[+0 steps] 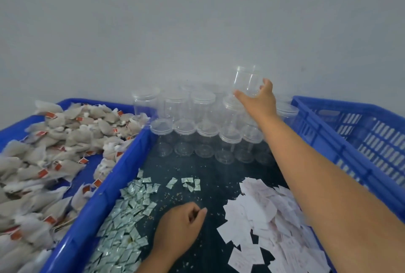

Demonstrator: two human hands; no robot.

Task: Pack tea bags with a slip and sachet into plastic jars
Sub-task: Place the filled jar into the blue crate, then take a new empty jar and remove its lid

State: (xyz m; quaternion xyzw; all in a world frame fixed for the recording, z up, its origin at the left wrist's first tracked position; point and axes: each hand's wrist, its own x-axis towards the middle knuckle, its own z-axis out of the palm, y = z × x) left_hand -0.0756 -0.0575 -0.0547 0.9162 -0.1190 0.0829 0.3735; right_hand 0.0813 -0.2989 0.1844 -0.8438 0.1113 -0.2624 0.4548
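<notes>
While in hand (260, 100), clear cylindrical jar (246, 81).

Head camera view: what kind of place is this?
Likely a small tea-packing workshop: a blue crate heaped with tea bags, rows of clear plastic jars, and piles of sachets and slips on the table.

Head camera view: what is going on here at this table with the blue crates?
A person's right hand holds one clear plastic jar above the stacked rows of clear jars by the wall. The left hand, fingers curled, is low over the dark table between the pile of small silvery sachets and the pile of white paper slips; whether it holds anything is unclear. Grey tea bags with red tags fill the blue plastic crate on the left. The held jar looks empty.
</notes>
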